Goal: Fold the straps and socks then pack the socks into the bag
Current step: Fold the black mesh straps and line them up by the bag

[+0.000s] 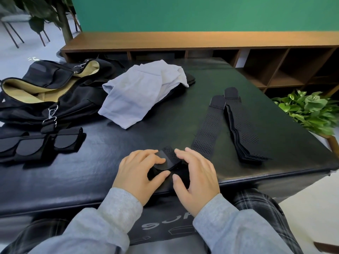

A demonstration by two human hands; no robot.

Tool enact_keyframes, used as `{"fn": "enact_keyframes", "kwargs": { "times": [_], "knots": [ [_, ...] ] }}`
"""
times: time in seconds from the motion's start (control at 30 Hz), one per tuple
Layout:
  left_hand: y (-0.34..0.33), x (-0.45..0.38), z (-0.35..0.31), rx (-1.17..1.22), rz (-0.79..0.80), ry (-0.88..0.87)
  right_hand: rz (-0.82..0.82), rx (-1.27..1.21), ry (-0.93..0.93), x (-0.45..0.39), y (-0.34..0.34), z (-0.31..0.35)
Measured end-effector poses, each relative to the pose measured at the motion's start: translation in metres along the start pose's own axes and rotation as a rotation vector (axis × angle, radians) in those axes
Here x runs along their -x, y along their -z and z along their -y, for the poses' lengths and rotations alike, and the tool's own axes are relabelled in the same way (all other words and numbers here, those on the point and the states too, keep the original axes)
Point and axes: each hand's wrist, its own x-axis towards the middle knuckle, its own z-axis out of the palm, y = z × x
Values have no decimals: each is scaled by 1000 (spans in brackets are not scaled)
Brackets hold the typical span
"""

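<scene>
On the black counter (201,107) the open bag (55,92) lies far left, pale socks (135,96) beside it, flat straps (238,123) at right running front to back. At the near edge the left hand (141,173) and right hand (198,176), fingers curled, press a folded strap (167,159), its long axis slanting away leftward. Easing off could let the springy fold reopen or slip over the edge.
</scene>
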Motion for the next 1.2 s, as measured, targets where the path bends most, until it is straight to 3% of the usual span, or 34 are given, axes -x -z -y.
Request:
{"fn": "enact_keyframes", "kwargs": {
  "times": [0.3,0.5,0.63,0.8,1.1,1.2],
  "knots": [
    [15,14,14,56,-143,22,20,133,52,0,-5,-2],
    [41,21,48,67,-218,271,21,140,61,0,-4,-2],
    [56,24,67,6,-284,382,131,226,202,0,-7,5],
    [65,25,84,-67,-325,436,259,276,330,8,-16,13],
    [61,28,72,-173,-498,656,267,326,347,8,-19,10],
    [61,30,70,-191,-524,658,274,313,342,8,-19,10]
  ]
}}
